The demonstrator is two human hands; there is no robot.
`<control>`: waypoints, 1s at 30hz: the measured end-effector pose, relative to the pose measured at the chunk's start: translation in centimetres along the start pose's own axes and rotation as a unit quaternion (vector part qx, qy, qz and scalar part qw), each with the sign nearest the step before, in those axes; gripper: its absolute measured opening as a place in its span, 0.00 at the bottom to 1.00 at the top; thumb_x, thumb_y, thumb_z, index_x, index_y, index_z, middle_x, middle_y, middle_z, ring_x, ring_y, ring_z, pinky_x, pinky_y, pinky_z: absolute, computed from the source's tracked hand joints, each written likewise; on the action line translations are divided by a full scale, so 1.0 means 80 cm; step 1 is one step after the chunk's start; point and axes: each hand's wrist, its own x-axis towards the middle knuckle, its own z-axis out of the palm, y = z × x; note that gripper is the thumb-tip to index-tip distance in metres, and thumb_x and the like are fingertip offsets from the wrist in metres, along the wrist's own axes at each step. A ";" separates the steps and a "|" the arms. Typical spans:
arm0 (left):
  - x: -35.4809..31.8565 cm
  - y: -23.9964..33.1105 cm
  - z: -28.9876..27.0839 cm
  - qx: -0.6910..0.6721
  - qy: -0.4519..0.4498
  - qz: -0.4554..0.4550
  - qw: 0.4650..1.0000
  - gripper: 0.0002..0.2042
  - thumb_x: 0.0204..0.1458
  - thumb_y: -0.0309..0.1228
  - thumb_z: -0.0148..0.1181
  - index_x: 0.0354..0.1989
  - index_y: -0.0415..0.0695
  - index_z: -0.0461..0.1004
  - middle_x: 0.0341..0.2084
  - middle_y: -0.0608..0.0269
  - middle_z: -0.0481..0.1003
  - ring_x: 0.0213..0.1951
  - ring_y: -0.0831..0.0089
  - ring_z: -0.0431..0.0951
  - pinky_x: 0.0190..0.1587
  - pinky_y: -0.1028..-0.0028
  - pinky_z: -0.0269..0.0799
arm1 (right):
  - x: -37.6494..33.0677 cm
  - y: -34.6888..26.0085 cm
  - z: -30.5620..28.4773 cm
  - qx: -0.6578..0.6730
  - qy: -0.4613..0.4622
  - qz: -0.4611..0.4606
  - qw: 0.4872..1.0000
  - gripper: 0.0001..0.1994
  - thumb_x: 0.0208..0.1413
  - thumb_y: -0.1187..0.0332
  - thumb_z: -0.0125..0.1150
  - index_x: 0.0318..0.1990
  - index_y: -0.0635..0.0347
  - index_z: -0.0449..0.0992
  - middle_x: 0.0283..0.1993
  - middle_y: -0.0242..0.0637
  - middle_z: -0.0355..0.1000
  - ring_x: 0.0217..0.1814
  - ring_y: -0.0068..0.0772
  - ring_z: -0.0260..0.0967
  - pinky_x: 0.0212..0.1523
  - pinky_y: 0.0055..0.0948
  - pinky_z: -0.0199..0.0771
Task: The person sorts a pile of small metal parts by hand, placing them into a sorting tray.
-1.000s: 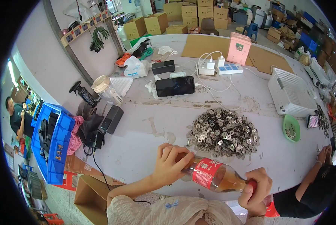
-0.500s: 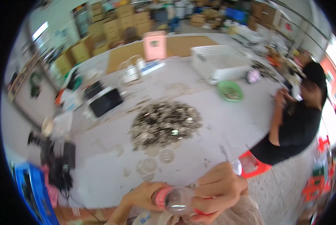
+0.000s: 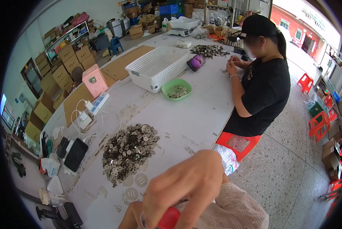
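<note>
At the bottom of the view, my right hand [image 3: 188,183] reaches down with bent fingers around a red cap [image 3: 169,218]. The cap's underside and most of the clear plastic bottle below it are hidden by this hand and the picture's edge. Part of my left hand [image 3: 133,216] shows just left of the cap, on the bottle's side; its fingers are mostly covered. Beyond my hands lies a heap of small round grey metal pieces [image 3: 129,150] on the white table [image 3: 182,126]. A few flat discs [image 3: 131,194] rest at the heap's near edge.
A co-worker [image 3: 264,76] in black sits at the right edge, handling small pieces. Farther back are a green bowl [image 3: 177,96], a white basket [image 3: 155,78], a phone [image 3: 196,62] and a pink box [image 3: 95,80]. A power strip [image 3: 100,103] and black tablet [image 3: 76,154] lie left.
My view has swung to the right, so the heap sits farther left. The bottle has turned from showing its clear side to its red cap, and my right hand has come over the top.
</note>
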 end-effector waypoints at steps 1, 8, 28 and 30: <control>0.003 -0.005 -0.007 -0.010 -0.039 0.042 0.998 0.06 0.45 0.29 0.60 0.27 0.43 0.70 0.24 0.61 0.71 0.28 0.67 0.72 0.31 0.70 0.68 | -0.002 -0.006 -0.002 0.052 0.009 -0.006 0.999 0.10 0.59 0.68 0.46 0.36 0.61 0.75 0.48 0.49 0.66 0.41 0.44 0.65 0.38 0.36 0.64; -0.008 0.027 0.007 -0.133 0.192 -0.286 0.929 0.19 0.30 0.33 0.72 0.32 0.42 0.73 0.22 0.69 0.75 0.26 0.81 0.73 0.29 0.79 0.69 | -0.048 -0.010 0.062 0.006 0.193 0.027 0.981 0.07 0.56 0.68 0.50 0.33 0.60 0.71 0.28 0.35 0.62 0.30 0.36 0.60 0.30 0.31 0.58; -0.004 0.064 0.060 0.127 0.421 -0.459 0.772 0.32 0.30 0.39 0.71 0.47 0.45 0.66 0.33 0.59 0.75 0.34 0.66 0.77 0.38 0.73 0.70 | -0.054 -0.054 0.007 -0.179 0.065 0.166 0.967 0.11 0.45 0.64 0.66 0.31 0.64 0.78 0.29 0.39 0.68 0.30 0.32 0.61 0.28 0.27 0.64; -0.003 0.069 0.052 0.133 0.366 -0.442 0.808 0.31 0.31 0.38 0.69 0.48 0.45 0.65 0.31 0.58 0.75 0.33 0.65 0.76 0.37 0.72 0.69 | -0.048 -0.052 -0.001 -0.222 0.006 0.163 0.961 0.06 0.46 0.69 0.65 0.33 0.57 0.80 0.34 0.42 0.70 0.38 0.29 0.65 0.32 0.22 0.69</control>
